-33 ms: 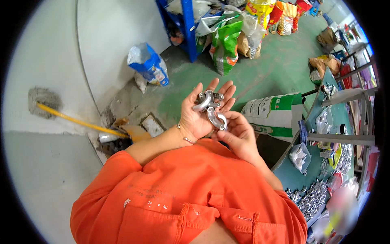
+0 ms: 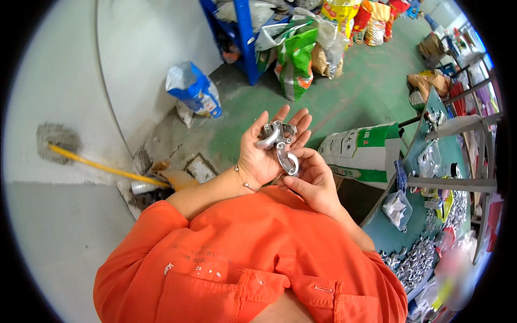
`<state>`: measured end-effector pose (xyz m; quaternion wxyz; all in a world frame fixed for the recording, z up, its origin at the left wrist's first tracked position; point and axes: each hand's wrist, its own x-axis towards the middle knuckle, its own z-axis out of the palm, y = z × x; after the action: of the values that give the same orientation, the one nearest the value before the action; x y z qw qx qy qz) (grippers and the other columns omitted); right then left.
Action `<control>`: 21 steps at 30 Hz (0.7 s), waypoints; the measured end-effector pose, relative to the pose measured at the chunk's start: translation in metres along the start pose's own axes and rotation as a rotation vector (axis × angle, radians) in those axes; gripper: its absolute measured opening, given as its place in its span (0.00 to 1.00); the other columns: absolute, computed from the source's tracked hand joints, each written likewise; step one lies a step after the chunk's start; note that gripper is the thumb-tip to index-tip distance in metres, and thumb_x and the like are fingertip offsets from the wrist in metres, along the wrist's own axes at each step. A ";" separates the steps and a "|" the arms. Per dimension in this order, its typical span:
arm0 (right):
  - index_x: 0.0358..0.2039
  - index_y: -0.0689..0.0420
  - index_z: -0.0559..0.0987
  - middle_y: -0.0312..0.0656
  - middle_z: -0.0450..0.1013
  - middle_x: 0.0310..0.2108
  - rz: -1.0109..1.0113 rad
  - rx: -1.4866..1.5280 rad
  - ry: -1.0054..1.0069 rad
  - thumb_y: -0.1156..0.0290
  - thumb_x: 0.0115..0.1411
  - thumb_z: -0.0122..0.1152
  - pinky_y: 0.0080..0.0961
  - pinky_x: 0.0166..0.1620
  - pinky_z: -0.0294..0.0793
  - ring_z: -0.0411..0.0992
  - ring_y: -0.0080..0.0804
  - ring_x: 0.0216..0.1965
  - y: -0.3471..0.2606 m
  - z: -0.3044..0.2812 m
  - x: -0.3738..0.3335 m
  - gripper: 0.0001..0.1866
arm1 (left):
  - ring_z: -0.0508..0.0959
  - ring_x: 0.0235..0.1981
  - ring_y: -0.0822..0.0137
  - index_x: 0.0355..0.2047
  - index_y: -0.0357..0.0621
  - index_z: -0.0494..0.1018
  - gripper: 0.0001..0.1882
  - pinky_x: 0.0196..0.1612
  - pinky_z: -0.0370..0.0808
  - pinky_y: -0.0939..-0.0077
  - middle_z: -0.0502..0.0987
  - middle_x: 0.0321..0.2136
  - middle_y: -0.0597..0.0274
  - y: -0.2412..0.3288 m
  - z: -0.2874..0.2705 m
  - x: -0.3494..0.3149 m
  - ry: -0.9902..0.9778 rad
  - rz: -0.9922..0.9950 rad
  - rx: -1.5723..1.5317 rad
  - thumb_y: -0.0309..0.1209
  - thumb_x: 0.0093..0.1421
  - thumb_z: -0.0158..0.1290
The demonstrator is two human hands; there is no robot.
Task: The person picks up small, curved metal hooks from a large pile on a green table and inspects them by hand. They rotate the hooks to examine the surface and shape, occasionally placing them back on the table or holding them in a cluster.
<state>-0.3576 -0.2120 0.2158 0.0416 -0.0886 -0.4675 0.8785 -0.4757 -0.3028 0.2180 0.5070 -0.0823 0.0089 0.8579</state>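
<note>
My left hand lies palm up in front of my chest, its fingers stretched out and apart. Several shiny silver curved metal pieces rest on its palm and finger bases. From the right, my right hand meets it, thumb and fingers closed at the edge of one hook-shaped metal piece. That piece touches or overlaps the ones in the left palm; whether they are joined cannot be made out. A thin metal bangle circles my left wrist.
At the right stands a green-topped workbench with a heap of similar metal pieces and a clear plastic tub. A white-and-green sack stands beside it. Ahead are a blue sack, a green bag and a blue rack.
The hook-shaped piece has turned slightly in my right fingers, with the fingertips shifting a little. My left hand keeps almost the same pose.
</note>
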 end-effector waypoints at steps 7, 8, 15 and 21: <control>0.43 0.62 0.65 0.40 0.69 0.31 0.049 -0.053 0.121 0.80 0.55 0.52 0.17 0.28 0.72 0.71 0.24 0.28 -0.048 -0.056 0.065 0.14 | 0.58 0.57 0.58 0.46 0.46 0.66 0.18 0.59 0.56 0.61 0.61 0.53 0.50 0.008 0.015 0.100 0.038 -0.046 0.034 0.42 0.60 0.40; 0.42 0.62 0.65 0.40 0.69 0.30 0.060 -0.055 0.137 0.80 0.56 0.52 0.18 0.27 0.72 0.71 0.24 0.27 -0.054 -0.062 0.074 0.13 | 0.58 0.58 0.58 0.47 0.46 0.66 0.19 0.58 0.56 0.61 0.61 0.53 0.50 0.010 0.017 0.112 0.039 -0.051 0.032 0.42 0.60 0.40; 0.41 0.61 0.66 0.40 0.69 0.28 0.055 0.121 0.305 0.70 0.60 0.49 0.18 0.23 0.68 0.68 0.24 0.24 -0.085 -0.102 0.132 0.11 | 0.57 0.58 0.58 0.47 0.45 0.66 0.19 0.59 0.55 0.63 0.59 0.55 0.51 0.033 0.024 0.190 -0.001 -0.097 0.031 0.42 0.61 0.40; 0.40 0.60 0.66 0.41 0.68 0.29 -0.035 0.267 0.320 0.73 0.60 0.48 0.19 0.23 0.67 0.68 0.26 0.25 -0.108 -0.133 0.202 0.08 | 0.56 0.59 0.58 0.47 0.45 0.67 0.20 0.59 0.55 0.63 0.59 0.55 0.51 0.069 0.040 0.278 -0.077 -0.217 0.073 0.43 0.60 0.41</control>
<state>-0.5309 -0.0120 0.2085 0.1419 -0.2125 -0.3361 0.9065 -0.6725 -0.0907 0.2110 0.5997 -0.0314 0.0115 0.7995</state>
